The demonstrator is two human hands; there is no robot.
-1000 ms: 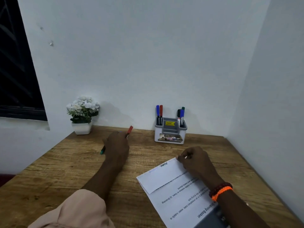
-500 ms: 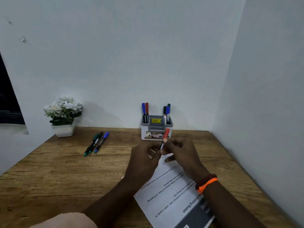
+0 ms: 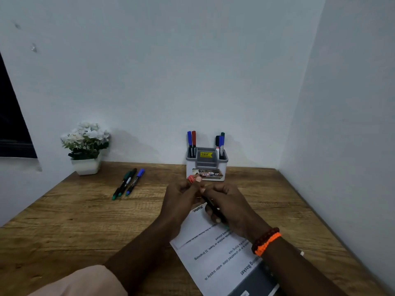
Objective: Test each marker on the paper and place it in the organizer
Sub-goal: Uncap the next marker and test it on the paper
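My left hand [image 3: 181, 199] pinches a red cap [image 3: 190, 179] between thumb and finger, just in front of the organizer. My right hand [image 3: 232, 205] grips the marker's black barrel [image 3: 213, 208], which slants down over the printed paper [image 3: 213, 253]; its tip is hidden between my hands. The white and grey organizer [image 3: 224, 165] stands at the back by the wall, holding a blue and a red marker [image 3: 191, 142] on its left and three more [image 3: 220, 144] on its right. Three loose markers [image 3: 128, 183], two green and one blue, lie on the table to the left.
A white pot of white flowers [image 3: 86, 146] sits in the back left corner of the wooden table [image 3: 85, 221]. A wall closes the right side, another the back. A dark window [image 3: 12, 124] is at far left.
The red cap has come off the marker: my left hand now holds it apart, and my right hand has turned the barrel down toward the paper.
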